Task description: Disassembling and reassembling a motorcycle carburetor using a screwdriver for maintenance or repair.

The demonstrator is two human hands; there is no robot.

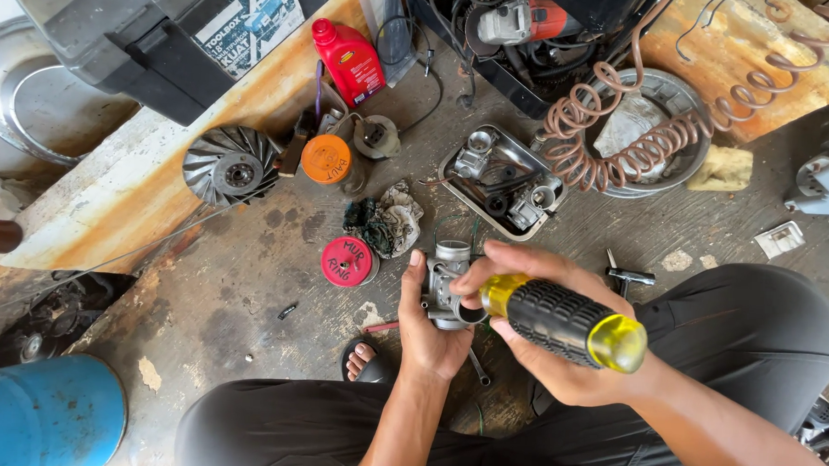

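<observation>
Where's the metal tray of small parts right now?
In the head view, the metal tray lies on the floor just beyond the hands, above the carburetor held in the left hand, with the coiled hose to its right.

We see a dull cast-metal carburetor (448, 285), a screwdriver (563, 323) with ribbed black rubber and glossy yellow plastic, a shiny steel tray (455, 175), and a rough, stained concrete floor (247, 291).

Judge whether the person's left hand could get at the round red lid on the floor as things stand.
Probably not at once: the left hand holds the grey metal carburettor, though the round red lid lies close, unobstructed.
</observation>
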